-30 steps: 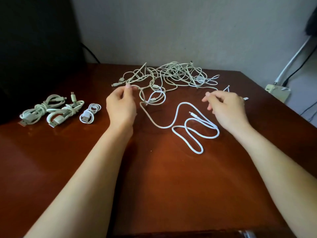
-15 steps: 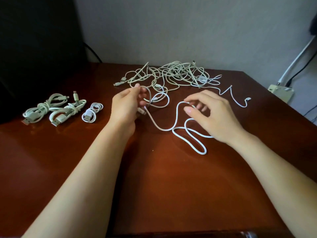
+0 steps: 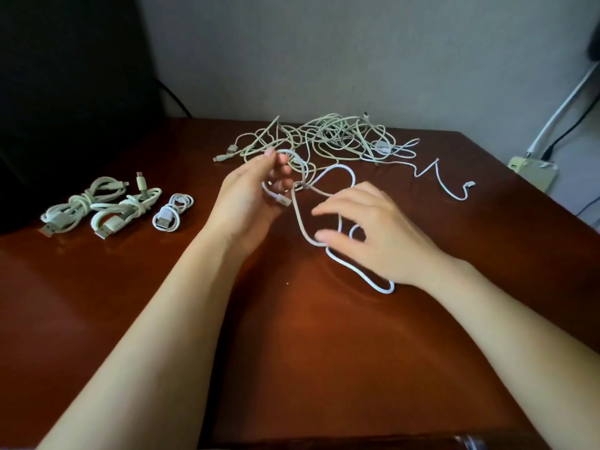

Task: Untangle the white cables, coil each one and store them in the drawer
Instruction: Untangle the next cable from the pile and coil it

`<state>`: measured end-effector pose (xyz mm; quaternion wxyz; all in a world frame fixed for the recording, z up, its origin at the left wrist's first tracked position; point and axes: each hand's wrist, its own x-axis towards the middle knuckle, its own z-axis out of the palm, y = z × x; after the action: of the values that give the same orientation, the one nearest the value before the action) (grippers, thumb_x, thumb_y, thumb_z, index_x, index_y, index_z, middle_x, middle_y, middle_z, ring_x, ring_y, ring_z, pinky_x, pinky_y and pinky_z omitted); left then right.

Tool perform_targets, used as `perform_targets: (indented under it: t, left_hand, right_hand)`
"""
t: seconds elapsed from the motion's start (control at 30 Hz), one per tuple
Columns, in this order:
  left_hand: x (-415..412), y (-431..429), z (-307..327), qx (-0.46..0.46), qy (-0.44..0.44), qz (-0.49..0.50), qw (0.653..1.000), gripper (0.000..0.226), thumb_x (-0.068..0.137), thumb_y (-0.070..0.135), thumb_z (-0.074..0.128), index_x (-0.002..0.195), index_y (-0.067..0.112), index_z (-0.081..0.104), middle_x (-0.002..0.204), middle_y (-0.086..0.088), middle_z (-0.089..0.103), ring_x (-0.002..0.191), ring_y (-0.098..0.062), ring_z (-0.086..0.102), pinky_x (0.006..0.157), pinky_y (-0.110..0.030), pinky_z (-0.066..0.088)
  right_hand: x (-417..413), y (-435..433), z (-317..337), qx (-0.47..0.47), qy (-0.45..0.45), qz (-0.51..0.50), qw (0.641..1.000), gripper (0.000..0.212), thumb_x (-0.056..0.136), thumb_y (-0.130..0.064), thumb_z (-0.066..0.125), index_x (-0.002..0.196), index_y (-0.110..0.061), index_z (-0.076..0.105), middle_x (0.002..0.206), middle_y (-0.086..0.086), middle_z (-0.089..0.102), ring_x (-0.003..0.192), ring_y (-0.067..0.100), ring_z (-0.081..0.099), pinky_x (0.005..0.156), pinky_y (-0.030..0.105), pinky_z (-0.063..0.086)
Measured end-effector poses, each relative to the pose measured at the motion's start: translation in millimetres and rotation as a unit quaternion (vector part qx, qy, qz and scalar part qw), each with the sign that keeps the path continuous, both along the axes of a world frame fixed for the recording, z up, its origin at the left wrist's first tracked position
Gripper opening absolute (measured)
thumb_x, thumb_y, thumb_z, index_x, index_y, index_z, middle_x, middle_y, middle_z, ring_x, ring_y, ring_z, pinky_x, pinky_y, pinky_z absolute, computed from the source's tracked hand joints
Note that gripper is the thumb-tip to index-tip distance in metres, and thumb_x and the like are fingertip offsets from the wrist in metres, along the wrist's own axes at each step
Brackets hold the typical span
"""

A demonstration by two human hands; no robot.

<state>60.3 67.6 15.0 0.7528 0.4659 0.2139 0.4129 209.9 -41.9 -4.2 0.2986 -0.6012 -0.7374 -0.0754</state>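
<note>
Pinching small loop of loose white cable in left hand, just in front of tangle. Hovering right hand, fingers spread and blurred, over same cable's bends on counter. Well left of tangle: three coiled cables.

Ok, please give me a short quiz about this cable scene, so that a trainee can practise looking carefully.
1. How many coiled cables lie on the left part of the table?
2. True or false: the left hand holds nothing.
3. Where is the tangled pile? A: far side of the table, near the wall. B: at the near edge. C: on the floor.
Key: 1: three. 2: false, it pinches a white cable. 3: A.
</note>
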Motion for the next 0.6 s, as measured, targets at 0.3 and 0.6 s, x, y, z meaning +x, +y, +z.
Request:
perform_targets:
  t: [0.3,0.6]
  left_hand:
    - [0.3,-1.4,1.5,-0.017,-0.031,0.019,0.999,0.030,0.101,0.021,0.043,0.075,0.017,0.056,0.064,0.007,0.056,0.056,-0.004,0.050,0.066,-0.020,0.036]
    - [0.5,-2.2,-2.0,0.042,0.023,0.101,0.994,0.030,0.101,0.017,0.045,0.074,0.012,0.059,0.064,0.004,0.057,0.056,-0.006,0.048,0.060,-0.020,0.036]
  right_hand:
    - [44.3,-6.5,8.9,-0.115,0.057,-0.223,0.966,0.027,0.091,-0.038,0.057,0.112,-0.023,0.062,0.096,-0.010,0.056,0.093,0.015,0.053,0.087,0.037,0.046]
    - [42.2,-9.5,14.1,-0.168,0.110,-0.176,0.964,0.013,0.084,-0.014,0.068,0.084,-0.026,0.066,0.065,-0.012,0.056,0.055,0.002,0.047,0.056,0.008,0.037]
